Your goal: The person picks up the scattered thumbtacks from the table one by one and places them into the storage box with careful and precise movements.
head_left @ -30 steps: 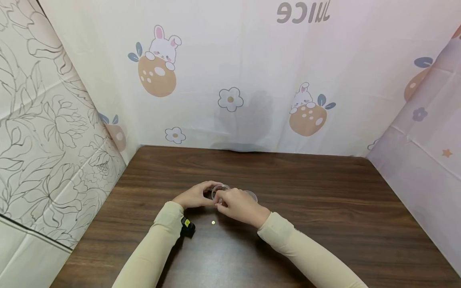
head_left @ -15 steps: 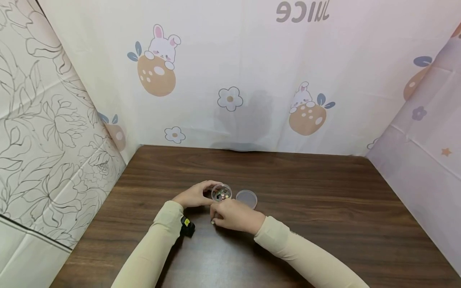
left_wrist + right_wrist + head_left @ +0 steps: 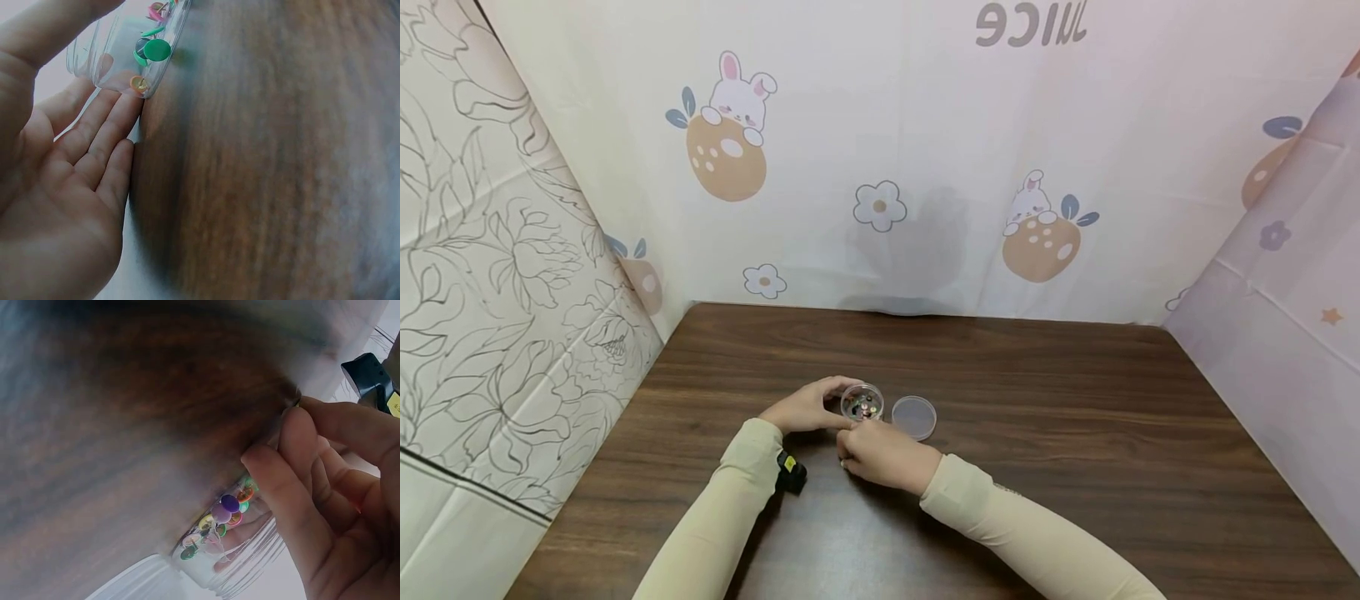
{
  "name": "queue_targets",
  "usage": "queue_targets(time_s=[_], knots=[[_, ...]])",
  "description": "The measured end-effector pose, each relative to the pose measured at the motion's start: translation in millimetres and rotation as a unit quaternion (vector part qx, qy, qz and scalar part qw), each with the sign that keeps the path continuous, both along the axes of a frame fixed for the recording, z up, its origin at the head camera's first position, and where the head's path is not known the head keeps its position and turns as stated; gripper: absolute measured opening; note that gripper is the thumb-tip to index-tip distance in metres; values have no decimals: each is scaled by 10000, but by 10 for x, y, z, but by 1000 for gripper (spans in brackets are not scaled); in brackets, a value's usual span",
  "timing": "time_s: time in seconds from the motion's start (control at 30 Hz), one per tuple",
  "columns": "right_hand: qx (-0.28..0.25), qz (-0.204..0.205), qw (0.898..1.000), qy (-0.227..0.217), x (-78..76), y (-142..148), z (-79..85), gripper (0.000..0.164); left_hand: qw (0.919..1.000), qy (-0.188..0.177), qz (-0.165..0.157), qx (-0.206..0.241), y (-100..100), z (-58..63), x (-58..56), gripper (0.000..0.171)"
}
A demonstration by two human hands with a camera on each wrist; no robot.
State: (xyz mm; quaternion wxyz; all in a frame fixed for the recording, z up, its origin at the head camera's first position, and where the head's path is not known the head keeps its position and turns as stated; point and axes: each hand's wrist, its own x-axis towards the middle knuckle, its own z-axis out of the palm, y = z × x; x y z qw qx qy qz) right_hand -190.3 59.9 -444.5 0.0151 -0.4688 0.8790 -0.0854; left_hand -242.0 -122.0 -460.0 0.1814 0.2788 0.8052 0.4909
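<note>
A small clear round jar stands on the table, and the left hand holds it with thumb and fingers around its sides. Inside are several colourful thumbtacks, among them purple, green, pink and orange ones. Just in front of the jar, the right hand is down at the tabletop, thumb and forefinger pinching one thumbtack. Only a sliver of that tack shows between the fingertips in the right wrist view. The jar's clear round lid lies flat to its right, beyond the right hand.
The dark wood-grain table carries all this. Patterned cloth hangs behind it and at both sides. A black wrist camera with a yellow mark sits on the left wrist.
The right hand has come from over the jar down toward the front, to the loose thumbtack on the table, and now pinches it. The jar and lid are uncovered; the left hand stays put.
</note>
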Motion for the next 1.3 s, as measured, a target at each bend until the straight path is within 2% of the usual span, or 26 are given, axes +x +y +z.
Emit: queue_targets(time_s=[0.07,0.3,0.93,1.2,1.3], knots=[[25,-51,10000,19,12,2,9,4,10000,-27,-22,28,8,68,38,66],[43,-65,10000,13,32,7,50,5,9999,-96,-1,65,22,112,59,67],[160,172,9995,203,17,-2,36,13,10000,-30,68,-44,18,109,50,69],[63,189,9998,-100,-1,35,24,11,9999,-68,59,-51,18,106,65,68],[-53,185,9988,-444,-30,63,42,11,10000,-51,7,17,15,99,58,67]])
